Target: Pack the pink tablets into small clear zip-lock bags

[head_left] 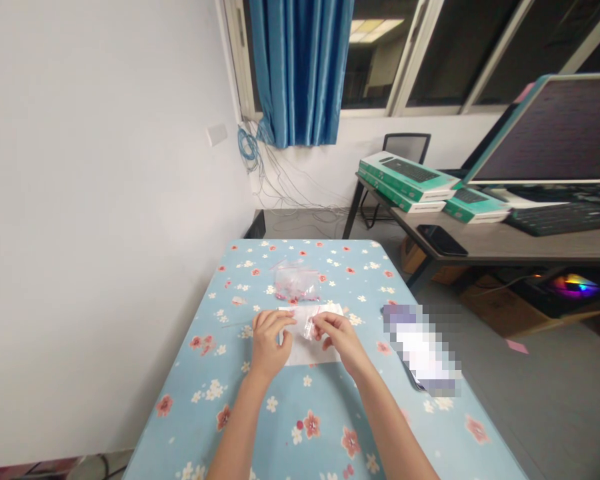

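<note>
We had the right hand (337,337) closed in a narrow pinch on a small clear plastic bag (310,327), held between thumb and fingers above the middle of a white sheet (313,353). A reddish mark showed near the bag's top. The left hand (273,343) lay curled just beside it, on the sheet's near-left part, its fingertips (286,319) turned toward the bag; we could not tell whether it held anything. The sheet rested on the bench (330,393), which wore a pale blue floral cloth. Just beyond the sheet sat a larger clear bag (295,283) of small red pieces.

We judged the small bag very light, soft and thin, probably slippery and easily crumpled, so its edge looked the surest place to pinch. The fingers hid much of it, and we could not make out what, if anything, it held. The larger bag's contents were too small and hazy to identify. A pixelated patch (423,350) obscured a flat object at the bench's right edge. Behind it, a second bench (530,247) carried boxed keyboards (405,177), a black phone (441,240) and a monitor (555,130), which the frame cut off at the right.
</note>
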